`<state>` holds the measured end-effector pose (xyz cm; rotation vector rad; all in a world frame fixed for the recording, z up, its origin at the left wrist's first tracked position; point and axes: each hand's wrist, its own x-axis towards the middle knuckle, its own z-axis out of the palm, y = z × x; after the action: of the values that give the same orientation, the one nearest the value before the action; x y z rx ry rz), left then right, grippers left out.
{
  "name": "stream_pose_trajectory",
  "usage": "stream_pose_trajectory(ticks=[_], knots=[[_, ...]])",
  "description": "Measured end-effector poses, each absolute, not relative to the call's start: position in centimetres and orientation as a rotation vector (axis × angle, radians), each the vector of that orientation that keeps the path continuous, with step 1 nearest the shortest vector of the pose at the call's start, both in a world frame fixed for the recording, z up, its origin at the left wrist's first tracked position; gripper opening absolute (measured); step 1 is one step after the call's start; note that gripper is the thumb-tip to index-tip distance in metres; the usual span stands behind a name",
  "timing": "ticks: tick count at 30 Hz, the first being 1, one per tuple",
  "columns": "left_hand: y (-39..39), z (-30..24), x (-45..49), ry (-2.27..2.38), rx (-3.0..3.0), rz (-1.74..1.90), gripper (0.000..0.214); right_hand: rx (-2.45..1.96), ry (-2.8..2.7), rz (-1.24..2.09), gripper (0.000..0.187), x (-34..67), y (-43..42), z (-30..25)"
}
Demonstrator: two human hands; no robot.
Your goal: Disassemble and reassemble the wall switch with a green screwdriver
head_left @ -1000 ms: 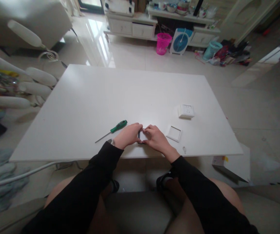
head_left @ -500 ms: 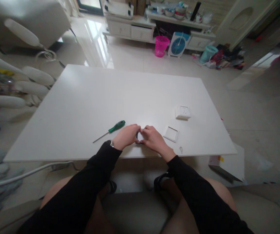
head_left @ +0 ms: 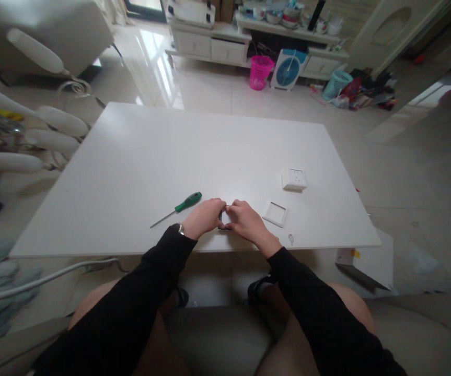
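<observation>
Near the front edge of the white table, my left hand [head_left: 206, 217] and my right hand [head_left: 244, 221] are closed around a small white piece with dark edges [head_left: 225, 216], one at each side. The fingers cover most of it, so its exact kind cannot be told; it looks like a wall-switch or socket part. A screwdriver [head_left: 188, 202] with a green handle lies to the left of my left hand, its shaft towards me. Right of my right hand lies a square white cover frame [head_left: 276, 213]. Behind that sits a white wall socket [head_left: 295, 179] in a box-like base.
The white table [head_left: 170, 146] spans the view, its front edge just before my knees. A small clear or metallic bit [head_left: 291, 239] lies near that edge. Across the floor stand a pink basket [head_left: 261, 73], a blue-and-white fan [head_left: 288, 70] and a cabinet [head_left: 194, 45].
The view has shifted very slightly. Both hands keep the same grip on the small white piece, and the other things on the table stay where they were.
</observation>
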<state>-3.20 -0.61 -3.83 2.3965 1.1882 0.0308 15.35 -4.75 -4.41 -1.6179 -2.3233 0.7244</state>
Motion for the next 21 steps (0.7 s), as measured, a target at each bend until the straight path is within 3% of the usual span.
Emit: stream_pose_trajectory(ticks=[21], knots=[[-0.84, -3.79, -3.05, 1.187, 2.382, 0.060, 0.034, -1.650, -2.219, 0.769, 0.033, 15.35, -4.29, -5.25]])
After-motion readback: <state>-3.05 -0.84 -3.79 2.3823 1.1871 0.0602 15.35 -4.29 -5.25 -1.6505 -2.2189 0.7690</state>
